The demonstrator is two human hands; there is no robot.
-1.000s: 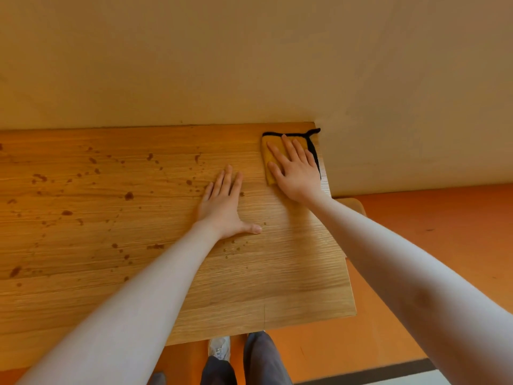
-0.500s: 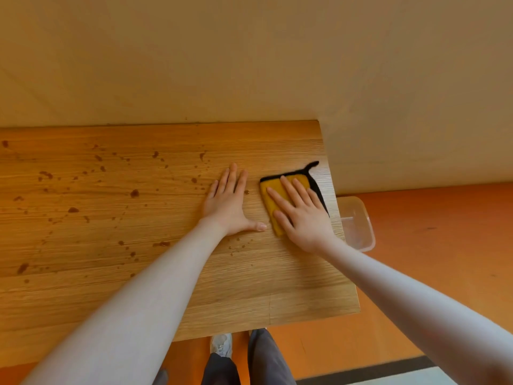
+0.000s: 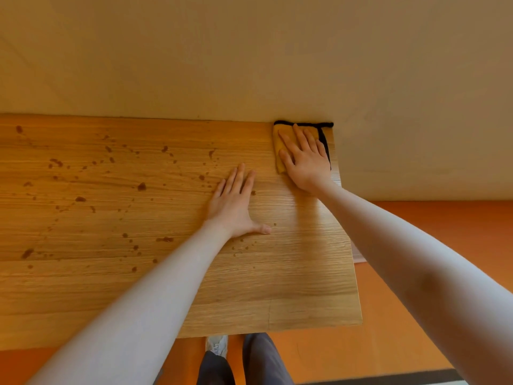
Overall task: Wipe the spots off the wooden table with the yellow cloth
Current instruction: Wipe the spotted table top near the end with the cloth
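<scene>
The wooden table (image 3: pixel 291 287) fills the lower left of the head view. Several brown spots (image 3: pixel 141 186) are scattered over its left and middle. A folded yellow cloth (image 3: pixel 278 140) with a black edge lies at the table's far right corner, against the wall. My right hand (image 3: pixel 304 159) presses flat on top of the cloth, fingers spread, and covers most of it. My left hand (image 3: pixel 234 202) lies flat on the bare wood left of the cloth, fingers together, thumb out, holding nothing. A few small spots sit just beside its thumb.
A beige wall (image 3: pixel 249 56) rises directly behind the table. The table's right edge drops to an orange floor (image 3: pixel 444 218). A pale corner of a container (image 3: pixel 359 258) peeks out under my right forearm. My legs and a shoe (image 3: pixel 218 344) show below the front edge.
My right hand has slid the cloth away from me, from beside my left hand to the far right corner by the wall. My left hand has stayed in place.
</scene>
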